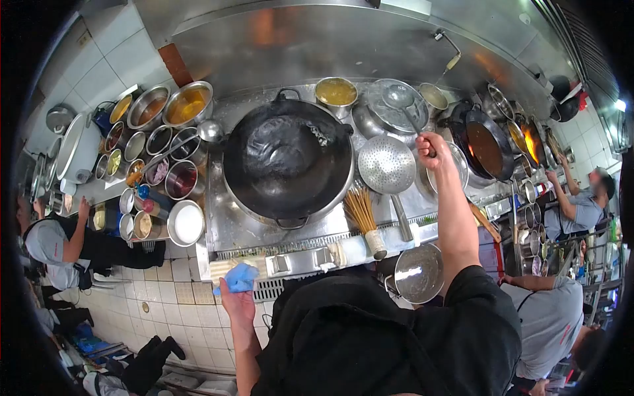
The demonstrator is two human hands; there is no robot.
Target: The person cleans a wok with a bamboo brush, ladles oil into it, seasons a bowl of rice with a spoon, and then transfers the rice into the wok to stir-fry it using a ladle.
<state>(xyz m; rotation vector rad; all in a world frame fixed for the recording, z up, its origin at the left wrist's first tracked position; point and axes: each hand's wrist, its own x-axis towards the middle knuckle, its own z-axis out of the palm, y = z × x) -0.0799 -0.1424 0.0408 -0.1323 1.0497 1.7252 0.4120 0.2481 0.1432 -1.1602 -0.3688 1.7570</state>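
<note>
My right hand (432, 148) is closed around the handle of a ladle (399, 98). The ladle's bowl is above a round metal pot (370, 119) at the back of the stove. In my left hand (238, 303) is a crumpled blue cloth (240, 278), held by the stove's front edge. A large black wok (284, 165) sits on the burner in front of me, with a wet sheen at its bottom. Right of it lie a perforated strainer (387, 164) with its handle towards me and a bamboo brush (362, 214).
Left of the wok, several metal bowls and containers hold sauces and ingredients, with another ladle (210, 131) across them. A bowl of yellow liquid (336, 92) stands behind. A metal pot (419, 273) hangs low in front. Co-workers stand at both sides; flames (529, 142) rise at the far right.
</note>
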